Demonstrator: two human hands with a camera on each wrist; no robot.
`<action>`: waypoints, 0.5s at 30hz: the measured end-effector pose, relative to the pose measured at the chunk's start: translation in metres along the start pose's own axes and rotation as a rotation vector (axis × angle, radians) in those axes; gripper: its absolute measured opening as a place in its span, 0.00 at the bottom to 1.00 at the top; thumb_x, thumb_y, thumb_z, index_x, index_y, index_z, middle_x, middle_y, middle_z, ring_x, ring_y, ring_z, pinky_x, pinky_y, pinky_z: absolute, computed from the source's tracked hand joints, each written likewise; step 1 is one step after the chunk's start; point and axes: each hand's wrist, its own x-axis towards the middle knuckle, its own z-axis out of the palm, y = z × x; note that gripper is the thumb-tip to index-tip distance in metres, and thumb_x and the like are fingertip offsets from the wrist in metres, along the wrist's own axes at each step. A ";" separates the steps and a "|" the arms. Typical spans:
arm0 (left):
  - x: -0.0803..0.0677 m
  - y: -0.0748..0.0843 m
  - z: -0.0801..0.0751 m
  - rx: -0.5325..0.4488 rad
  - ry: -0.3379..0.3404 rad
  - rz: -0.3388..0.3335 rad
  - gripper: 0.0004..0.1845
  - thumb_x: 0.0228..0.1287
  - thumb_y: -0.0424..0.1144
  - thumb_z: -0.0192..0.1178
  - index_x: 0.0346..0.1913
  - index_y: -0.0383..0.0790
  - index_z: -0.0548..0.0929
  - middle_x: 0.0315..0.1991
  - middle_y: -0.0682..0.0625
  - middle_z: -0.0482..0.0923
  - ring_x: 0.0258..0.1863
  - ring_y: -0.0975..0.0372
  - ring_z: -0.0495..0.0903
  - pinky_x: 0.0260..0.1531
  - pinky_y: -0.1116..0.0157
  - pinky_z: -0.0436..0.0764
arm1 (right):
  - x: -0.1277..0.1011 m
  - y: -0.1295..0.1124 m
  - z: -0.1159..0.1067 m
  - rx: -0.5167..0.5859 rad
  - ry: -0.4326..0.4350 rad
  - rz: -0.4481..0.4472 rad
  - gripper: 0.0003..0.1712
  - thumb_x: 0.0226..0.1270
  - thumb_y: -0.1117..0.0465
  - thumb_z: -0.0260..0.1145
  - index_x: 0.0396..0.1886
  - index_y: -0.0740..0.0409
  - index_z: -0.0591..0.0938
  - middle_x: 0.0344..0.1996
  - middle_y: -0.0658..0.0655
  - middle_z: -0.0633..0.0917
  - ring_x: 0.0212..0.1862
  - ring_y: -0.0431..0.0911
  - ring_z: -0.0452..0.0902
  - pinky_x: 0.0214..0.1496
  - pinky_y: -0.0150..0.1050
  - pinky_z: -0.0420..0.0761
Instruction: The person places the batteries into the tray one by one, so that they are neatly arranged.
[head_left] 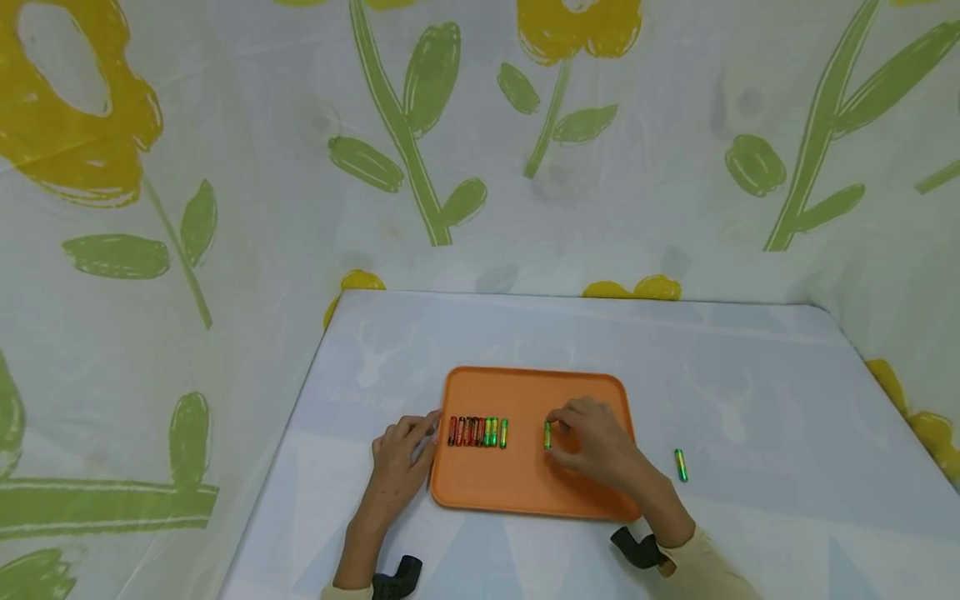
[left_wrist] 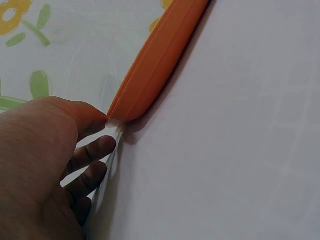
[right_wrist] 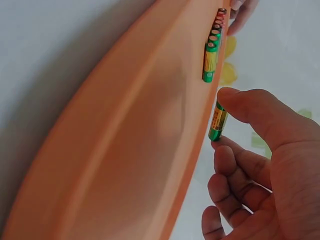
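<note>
Unreadable label, green battery [right_wrist: 217, 121], right hand [head_left: 596, 442]

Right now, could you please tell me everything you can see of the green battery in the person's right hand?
The green battery is a slim cylinder with a green and yellow wrapper, glossy like printed foil. The right hand pinches it between thumb and fingers, over the orange tray. It sits apart from the row of batteries, to their right. Whether its lower end touches the tray cannot be told.

Pale table [head_left: 750, 392] (faint deer print); flowered cloth backdrop [head_left: 660, 167], yellow blooms, green leaves; even light.
</note>
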 end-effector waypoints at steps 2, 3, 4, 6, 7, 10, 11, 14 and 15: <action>0.000 0.000 0.000 0.003 0.001 0.004 0.22 0.73 0.37 0.60 0.67 0.45 0.78 0.48 0.53 0.78 0.43 0.61 0.71 0.49 0.53 0.58 | 0.003 -0.002 0.002 0.000 -0.018 0.016 0.20 0.51 0.55 0.81 0.44 0.54 0.85 0.31 0.44 0.74 0.40 0.42 0.65 0.45 0.45 0.63; 0.000 0.000 0.000 0.006 0.000 0.002 0.22 0.73 0.37 0.60 0.67 0.45 0.78 0.48 0.54 0.78 0.44 0.61 0.71 0.49 0.53 0.58 | 0.005 -0.003 0.003 -0.004 -0.029 0.022 0.21 0.52 0.55 0.81 0.44 0.54 0.85 0.32 0.44 0.74 0.41 0.42 0.66 0.46 0.45 0.63; 0.000 0.000 0.000 0.010 -0.002 -0.001 0.22 0.73 0.37 0.60 0.67 0.45 0.78 0.47 0.54 0.78 0.44 0.61 0.71 0.49 0.53 0.58 | 0.006 -0.004 0.005 -0.010 -0.040 0.026 0.21 0.52 0.54 0.81 0.44 0.54 0.85 0.32 0.44 0.74 0.41 0.42 0.66 0.46 0.45 0.63; 0.000 0.000 0.000 0.007 -0.007 -0.007 0.22 0.73 0.37 0.60 0.67 0.45 0.78 0.47 0.54 0.78 0.44 0.61 0.71 0.50 0.53 0.58 | 0.008 -0.005 0.008 -0.022 -0.061 0.028 0.21 0.52 0.53 0.80 0.44 0.53 0.85 0.33 0.44 0.75 0.42 0.42 0.67 0.47 0.45 0.64; 0.000 0.000 0.000 0.004 -0.009 -0.011 0.22 0.73 0.37 0.60 0.67 0.45 0.78 0.47 0.54 0.78 0.44 0.61 0.71 0.50 0.53 0.58 | 0.010 -0.006 0.010 -0.025 -0.067 0.026 0.20 0.53 0.53 0.80 0.44 0.53 0.85 0.34 0.44 0.75 0.42 0.42 0.67 0.46 0.45 0.64; 0.000 -0.001 0.001 0.002 -0.012 -0.019 0.22 0.73 0.37 0.61 0.67 0.45 0.78 0.47 0.54 0.78 0.44 0.61 0.70 0.50 0.53 0.57 | 0.013 -0.009 0.015 -0.037 -0.079 0.017 0.19 0.53 0.52 0.80 0.43 0.52 0.85 0.34 0.43 0.75 0.41 0.42 0.67 0.46 0.44 0.64; 0.000 -0.001 0.001 0.002 -0.012 -0.020 0.22 0.73 0.37 0.61 0.67 0.46 0.78 0.47 0.54 0.78 0.44 0.61 0.70 0.50 0.53 0.57 | 0.014 -0.010 0.016 -0.032 -0.079 0.011 0.19 0.53 0.52 0.80 0.43 0.51 0.85 0.34 0.43 0.76 0.41 0.42 0.66 0.46 0.44 0.64; 0.000 0.000 0.001 0.003 -0.015 -0.028 0.22 0.73 0.38 0.61 0.68 0.47 0.78 0.47 0.55 0.78 0.44 0.62 0.70 0.50 0.54 0.57 | 0.017 -0.014 0.019 -0.023 -0.070 -0.007 0.19 0.54 0.52 0.79 0.43 0.52 0.86 0.35 0.45 0.77 0.41 0.42 0.67 0.46 0.44 0.64; 0.001 0.000 0.000 0.002 -0.016 -0.029 0.22 0.73 0.38 0.61 0.68 0.47 0.78 0.47 0.55 0.78 0.44 0.61 0.70 0.50 0.54 0.57 | 0.018 -0.015 0.019 -0.019 -0.065 -0.011 0.19 0.53 0.52 0.80 0.43 0.53 0.86 0.35 0.45 0.77 0.41 0.42 0.67 0.46 0.44 0.64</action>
